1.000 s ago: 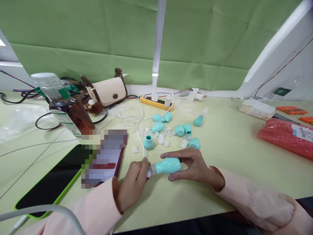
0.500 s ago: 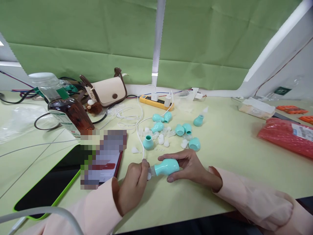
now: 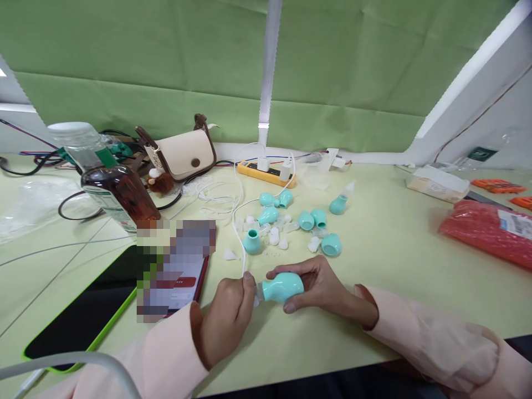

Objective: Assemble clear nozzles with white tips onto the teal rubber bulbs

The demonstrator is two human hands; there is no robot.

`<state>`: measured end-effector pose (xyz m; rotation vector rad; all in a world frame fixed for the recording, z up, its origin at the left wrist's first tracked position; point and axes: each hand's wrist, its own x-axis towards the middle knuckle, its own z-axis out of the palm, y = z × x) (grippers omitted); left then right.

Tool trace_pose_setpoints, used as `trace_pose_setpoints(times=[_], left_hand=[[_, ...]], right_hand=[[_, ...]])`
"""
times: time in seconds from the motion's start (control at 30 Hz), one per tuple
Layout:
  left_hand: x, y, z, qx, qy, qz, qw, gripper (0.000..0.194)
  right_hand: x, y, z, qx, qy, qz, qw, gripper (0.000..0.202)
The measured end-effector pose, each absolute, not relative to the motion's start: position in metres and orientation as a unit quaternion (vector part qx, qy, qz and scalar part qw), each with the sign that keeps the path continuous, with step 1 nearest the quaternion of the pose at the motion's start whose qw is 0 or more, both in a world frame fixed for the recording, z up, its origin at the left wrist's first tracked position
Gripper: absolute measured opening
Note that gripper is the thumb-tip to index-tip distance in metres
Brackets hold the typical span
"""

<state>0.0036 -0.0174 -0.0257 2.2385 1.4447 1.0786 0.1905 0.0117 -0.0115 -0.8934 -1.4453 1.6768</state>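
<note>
My right hand [image 3: 320, 288] wraps its thumb and fingers round a teal squeeze bulb [image 3: 283, 286], which lies sideways with its neck to the left. A clear plastic nozzle piece [image 3: 258, 292] sits at the neck. My left hand [image 3: 228, 313] is closed on this clear piece, thumb on top, and hides most of it. Just beyond my hands lie several loose teal bulbs [image 3: 251, 241] among small clear and white plastic parts [image 3: 274, 236]. Farther right stands a teal bulb with a pale tip [image 3: 338, 204].
Left of my hands are a phone with a lit screen [image 3: 183, 277] and a green-edged phone [image 3: 91, 305]. Behind them stand a brown bottle [image 3: 120, 194] and a cream handbag [image 3: 185, 155]. A yellow power strip [image 3: 266, 174] trails white cables. A red package [image 3: 486, 227] lies right.
The bulb and my left hand have drawn slightly closer together, so less of the clear nozzle piece shows. Both hands keep their grip.
</note>
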Motion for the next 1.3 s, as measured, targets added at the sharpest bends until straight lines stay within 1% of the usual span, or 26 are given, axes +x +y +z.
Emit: trace_pose_setpoints(times=[0.13, 0.27, 0.4, 0.6, 0.8, 0.93, 1.03, 1.1, 1.17, 1.23, 1.3], left_hand=[[0.006, -0.017, -0.018, 0.761, 0.541, 0.338, 0.121, 0.036], [0.007, -0.014, -0.007, 0.782, 0.541, 0.280, 0.133, 0.039], [0.007, -0.011, -0.002, 0.827, 0.496, 0.231, 0.127, 0.040], [0.007, -0.011, 0.001, 0.866, 0.438, 0.219, 0.097, 0.038], [0.008, -0.012, 0.001, 0.888, 0.398, 0.229, 0.026, 0.038], [0.008, -0.013, -0.002, 0.900, 0.360, 0.241, -0.053, 0.040], [0.008, -0.013, -0.003, 0.903, 0.337, 0.253, -0.082, 0.040], [0.008, -0.011, -0.003, 0.901, 0.340, 0.260, -0.070, 0.040], [0.006, -0.009, -0.002, 0.891, 0.362, 0.273, -0.022, 0.038], [0.004, -0.008, -0.001, 0.870, 0.383, 0.306, 0.056, 0.037], [0.002, -0.009, 0.001, 0.837, 0.394, 0.345, 0.161, 0.032]], right_hand=[[0.190, 0.012, -0.009, -0.350, -0.559, 0.657, 0.366, 0.049], [0.192, 0.013, -0.005, -0.354, -0.575, 0.647, 0.353, 0.051], [0.195, 0.016, -0.005, -0.337, -0.599, 0.646, 0.332, 0.054], [0.201, 0.020, -0.004, -0.327, -0.618, 0.652, 0.294, 0.057], [0.205, 0.024, -0.001, -0.315, -0.628, 0.663, 0.257, 0.060], [0.205, 0.025, -0.002, -0.309, -0.623, 0.672, 0.255, 0.061], [0.205, 0.025, -0.002, -0.304, -0.621, 0.677, 0.252, 0.061], [0.204, 0.024, -0.001, -0.302, -0.628, 0.668, 0.260, 0.059], [0.202, 0.022, 0.000, -0.301, -0.638, 0.649, 0.285, 0.055], [0.199, 0.020, 0.002, -0.300, -0.641, 0.630, 0.319, 0.050], [0.196, 0.017, 0.004, -0.299, -0.624, 0.627, 0.358, 0.044]])
